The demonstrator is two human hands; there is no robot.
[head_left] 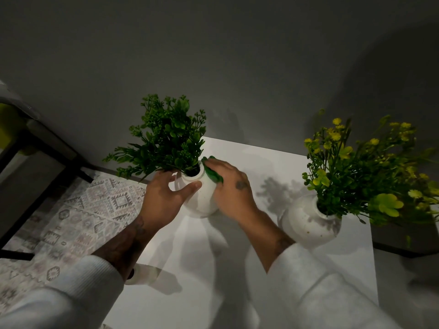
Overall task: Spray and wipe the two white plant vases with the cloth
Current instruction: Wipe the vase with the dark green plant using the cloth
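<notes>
A round white vase (202, 200) with a dark green plant stands tilted at the back left of the white table (237, 269). My left hand (164, 195) grips its neck, thumb across the front and fingers behind. My right hand (231, 186) presses a green cloth (212, 173) against the vase's right shoulder, just under the rim. A second white vase (306, 219), holding a plant with yellow flowers, stands to the right, apart from both hands. No spray bottle shows clearly.
A grey wall rises right behind the table. A patterned rug (78, 217) covers the floor to the left, beside dark furniture legs (47, 162). A small white object (140, 274) lies partly under my left forearm near the table's left edge.
</notes>
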